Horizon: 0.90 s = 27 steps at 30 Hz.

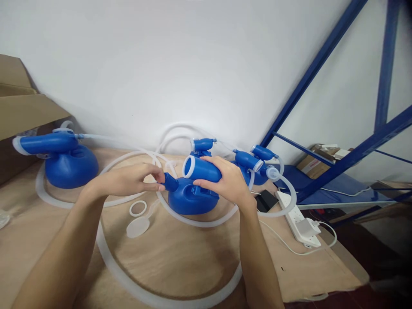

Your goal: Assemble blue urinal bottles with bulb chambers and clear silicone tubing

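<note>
The blue bottle is set on the counter, mid-scene, its threaded neck tilted up toward the left. By the left hand the end of the neck is pinched, thumb and fingers nearly closed at its mouth; how firmly cannot be told. By the right hand the blue cylinder is gripped just above the bottle, fingers wrapped over its far side and thumb along the near side, its white rim turned left.

The neck is probably best turned with light, even pressure while the bottle is steadied through the right hand, so that tipping is avoided. The white hose, looped around the near side of the bottle, should be left unpinched. The white ring and translucent cap, lying near left, are best not brushed aside by the wrist.
</note>
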Available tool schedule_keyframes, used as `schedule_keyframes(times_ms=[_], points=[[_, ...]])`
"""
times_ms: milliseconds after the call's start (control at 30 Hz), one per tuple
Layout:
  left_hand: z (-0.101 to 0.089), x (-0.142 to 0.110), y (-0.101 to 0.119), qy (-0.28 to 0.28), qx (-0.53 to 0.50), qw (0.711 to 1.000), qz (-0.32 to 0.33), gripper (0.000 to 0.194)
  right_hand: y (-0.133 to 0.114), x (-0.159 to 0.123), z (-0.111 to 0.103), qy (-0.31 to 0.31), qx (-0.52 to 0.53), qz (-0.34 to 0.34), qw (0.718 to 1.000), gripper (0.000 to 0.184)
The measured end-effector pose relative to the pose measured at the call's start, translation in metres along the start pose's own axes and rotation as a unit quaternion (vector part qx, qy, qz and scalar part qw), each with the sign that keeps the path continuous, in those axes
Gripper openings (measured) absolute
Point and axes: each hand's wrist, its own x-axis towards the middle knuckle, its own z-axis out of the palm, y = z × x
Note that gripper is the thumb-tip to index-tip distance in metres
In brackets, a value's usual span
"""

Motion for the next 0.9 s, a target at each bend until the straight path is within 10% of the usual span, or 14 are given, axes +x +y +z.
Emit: schedule_keyframes(times_ms=[200, 500, 900], points=[[0.016, 0.009, 0.032, 0.132, -0.076, 0.984, 0.09, 0.032, -0.005, 0.001, 0.009, -0.018, -0.039, -0.008, 0.999, 0.067], [0.028, 0.012, 0.045, 0.139, -0.035, 0.984, 0.107, 0.027, -0.002, 0.0, 0.007, -0.023, -0.047, -0.017, 0.998, 0.068], [0.015, 0.002, 0.029, -0.02, -0.041, 0.995, 0.093, 0.028, 0.006, -0.001, -0.005, -0.103, -0.035, -0.071, 0.992, 0.065]])
